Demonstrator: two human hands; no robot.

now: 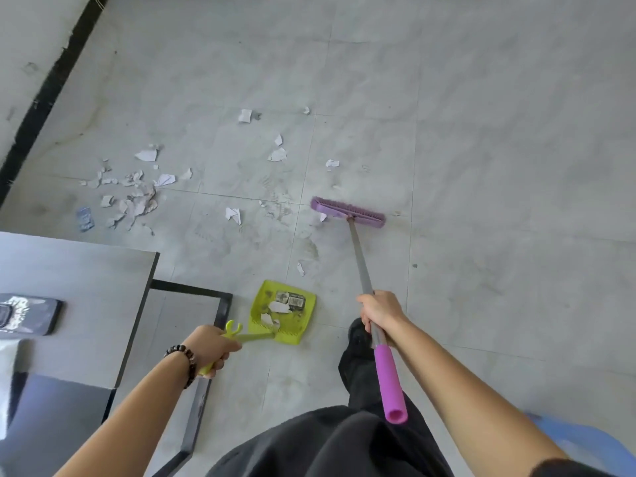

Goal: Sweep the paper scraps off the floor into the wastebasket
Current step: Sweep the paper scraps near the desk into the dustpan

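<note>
Above tiled floor: right hand [377, 309] grips broom [358, 256] shaft, arm extended; left hand [215, 349] grips dustpan [284, 313] handle.

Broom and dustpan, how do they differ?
The broom is purple with a long metal pole; the dustpan is lime green with a short handle. The broom's head lies far out on the floor; the dustpan is close to the person's shoe. The dustpan holds paper scraps; the broom's head has one beside it. Both are held: broom in the right hand, dustpan in the left hand.
</note>
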